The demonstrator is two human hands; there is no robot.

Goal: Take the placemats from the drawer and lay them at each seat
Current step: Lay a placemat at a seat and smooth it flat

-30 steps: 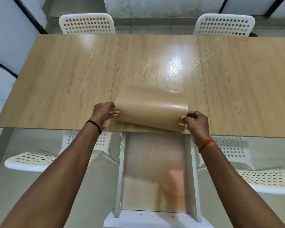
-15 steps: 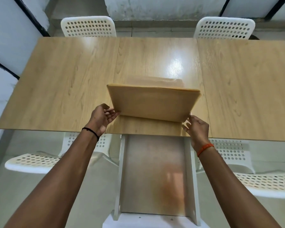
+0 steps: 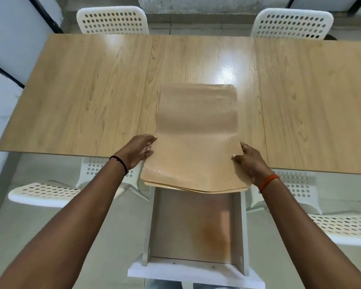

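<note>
A stack of tan, textured placemats (image 3: 196, 138) lies lengthwise on the middle of the wooden table (image 3: 81, 90), its near end hanging over the table's front edge above the open white drawer (image 3: 196, 270). My left hand (image 3: 139, 151) grips the stack's left edge, thumb on top. On the right edge my right hand (image 3: 247, 159) holds the stack with curled fingers. The drawer's floor below shows no mats.
White perforated chairs stand at the far side, one at the left (image 3: 113, 20) and one at the right (image 3: 292, 24). Two more are tucked at the near side, left (image 3: 50, 190) and right (image 3: 342, 224). A grey wall runs along the left.
The placemat stack was lifted out of the drawer, tipped up on edge, then swung forward and laid flat on the table. Both hands kept hold of its sides.
</note>
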